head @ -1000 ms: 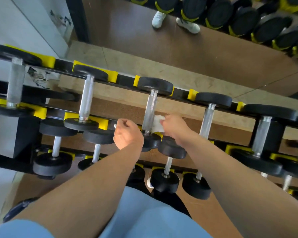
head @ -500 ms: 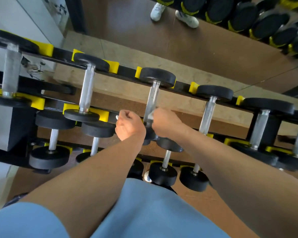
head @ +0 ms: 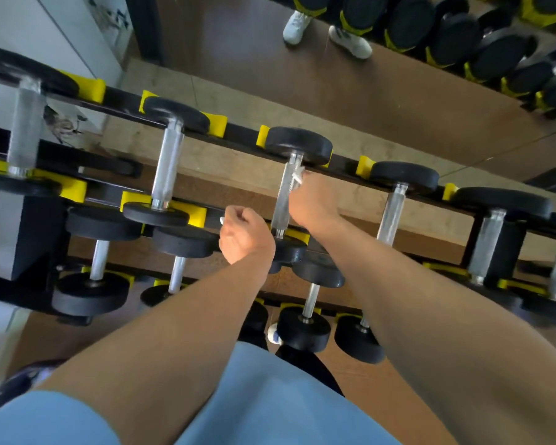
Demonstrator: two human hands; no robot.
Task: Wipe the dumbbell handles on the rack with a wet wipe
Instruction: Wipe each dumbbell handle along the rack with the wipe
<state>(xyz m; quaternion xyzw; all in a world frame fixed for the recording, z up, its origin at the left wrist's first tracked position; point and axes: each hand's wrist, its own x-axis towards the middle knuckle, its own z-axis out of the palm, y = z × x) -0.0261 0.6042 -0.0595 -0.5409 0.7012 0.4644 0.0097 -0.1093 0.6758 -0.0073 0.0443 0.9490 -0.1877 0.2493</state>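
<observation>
- Progress: the wipe is in hand and in contact with one handle; judged from this view, the task is in mid-course. No mark shows which other handles are already wiped.
- Right hand (head: 308, 200): its grip is closed around the wet wipe (head: 297, 176), held against the upper part of the centre dumbbell handle (head: 284, 197), centre of frame, just below the far head.
- Left hand (head: 243, 234): fingers curled into a fist left of the same handle's lower end; a small white item shows at its edge, identity not determinable.
- Rack (head: 238, 133): runs from upper left to right edge, in tiers.
- Count, top tier: six handles visible, the rightmost cut off by the frame.
- Count, lower tiers: at least five smaller dumbbells, partly hidden behind the arms.
- Count: one wipe, two hands.
</observation>
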